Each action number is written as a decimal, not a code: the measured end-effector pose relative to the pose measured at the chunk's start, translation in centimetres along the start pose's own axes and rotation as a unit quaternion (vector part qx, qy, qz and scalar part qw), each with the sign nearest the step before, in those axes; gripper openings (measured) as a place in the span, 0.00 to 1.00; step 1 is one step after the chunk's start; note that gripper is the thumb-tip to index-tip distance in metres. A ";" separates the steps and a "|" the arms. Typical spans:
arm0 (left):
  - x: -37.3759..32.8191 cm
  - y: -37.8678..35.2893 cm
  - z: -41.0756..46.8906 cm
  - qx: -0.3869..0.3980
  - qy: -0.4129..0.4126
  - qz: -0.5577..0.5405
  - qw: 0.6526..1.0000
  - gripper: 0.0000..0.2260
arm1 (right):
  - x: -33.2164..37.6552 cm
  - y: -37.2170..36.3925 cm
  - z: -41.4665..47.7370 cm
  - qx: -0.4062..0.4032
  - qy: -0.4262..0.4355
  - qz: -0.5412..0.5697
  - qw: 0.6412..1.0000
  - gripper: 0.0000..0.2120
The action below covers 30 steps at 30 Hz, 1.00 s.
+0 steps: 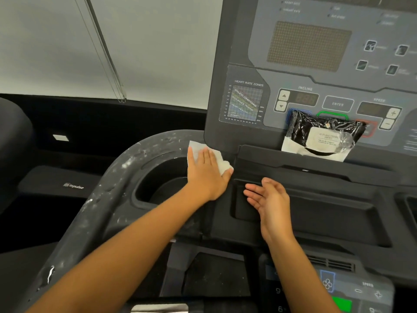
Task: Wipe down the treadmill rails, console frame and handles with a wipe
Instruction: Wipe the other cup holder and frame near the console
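The dusty curved handle (pixel 108 184) runs down the left, unwiped. The left hand (pixel 207 175), fingers flat and spread, presses the white wipe (pixel 216 158) onto the console frame beside the cup holder (pixel 162 181). Firm, overlapping strokes would serve best. The right hand (pixel 268 197) hovers relaxed and empty; the wipes pack (pixel 320 136) leans on the console.

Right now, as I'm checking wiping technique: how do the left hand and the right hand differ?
The left hand lies palm down, flat on the white wipe, pressing it to the console frame beside the cup holder. The right hand is tilted on edge, palm showing, and holds nothing. The left hand reaches farther forward; the right hand is over the tray recess. Both have straight, relaxed fingers.
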State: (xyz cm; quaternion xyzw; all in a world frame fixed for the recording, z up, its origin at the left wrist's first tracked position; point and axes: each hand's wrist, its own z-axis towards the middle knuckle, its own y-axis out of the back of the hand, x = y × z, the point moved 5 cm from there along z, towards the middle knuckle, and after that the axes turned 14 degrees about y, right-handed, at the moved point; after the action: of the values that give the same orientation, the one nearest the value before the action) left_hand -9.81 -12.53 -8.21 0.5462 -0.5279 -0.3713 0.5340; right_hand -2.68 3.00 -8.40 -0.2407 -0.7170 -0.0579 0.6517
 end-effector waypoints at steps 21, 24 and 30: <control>0.3 1.5 -4.2 -0.136 -0.098 0.114 0.979 0.17 | 0.0 -0.4 -0.2 0.013 0.002 -0.010 1.000 0.19; -0.1 0.4 -6.2 -0.134 -0.127 0.157 0.970 0.15 | 0.1 -0.5 -0.4 0.026 0.015 -0.035 0.999 0.20; 1.2 -0.8 -8.0 -0.129 -0.113 0.133 0.976 0.19 | -0.1 -0.5 -0.2 0.024 0.012 -0.033 0.999 0.22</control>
State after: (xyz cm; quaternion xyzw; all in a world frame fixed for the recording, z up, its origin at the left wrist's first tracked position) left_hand -1.69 -12.29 -7.55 0.3519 -0.6004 -0.4212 0.5816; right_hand -2.69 2.47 -8.31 -0.2003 -0.7175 -0.0646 0.6640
